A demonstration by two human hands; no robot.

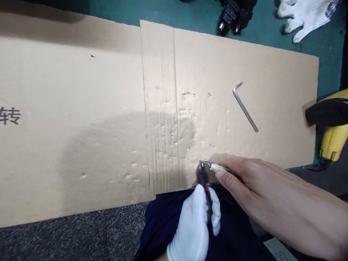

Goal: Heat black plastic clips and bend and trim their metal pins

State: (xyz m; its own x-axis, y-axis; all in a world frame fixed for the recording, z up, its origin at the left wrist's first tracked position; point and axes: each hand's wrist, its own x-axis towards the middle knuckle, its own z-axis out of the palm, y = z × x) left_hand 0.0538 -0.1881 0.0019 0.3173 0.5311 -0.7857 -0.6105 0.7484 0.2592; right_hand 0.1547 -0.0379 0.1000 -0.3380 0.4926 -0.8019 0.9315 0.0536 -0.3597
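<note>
My left hand (194, 221), in a white glove, is closed around the handles of dark pliers (201, 175) with a bit of red on them. The pliers point away from me, and their tip is at a small shiny metal piece (202, 161). My bare right hand (247, 177) pinches a slim item with a whitish sleeve (217, 168). A thin bent metal end reaches from that sleeve to the pliers' tip; whether the two are joined, I cannot make out. Both hands are at the near edge of the cardboard (108, 152).
An L-shaped hex key (246, 110) lies on the cardboard at the right. Beyond it, on the green table (163, 13), are black connector-like parts (231, 16) and a white glove (303, 16). A yellow and black power tool (333, 134) sits at the right edge. Speckled floor (81, 235) shows below.
</note>
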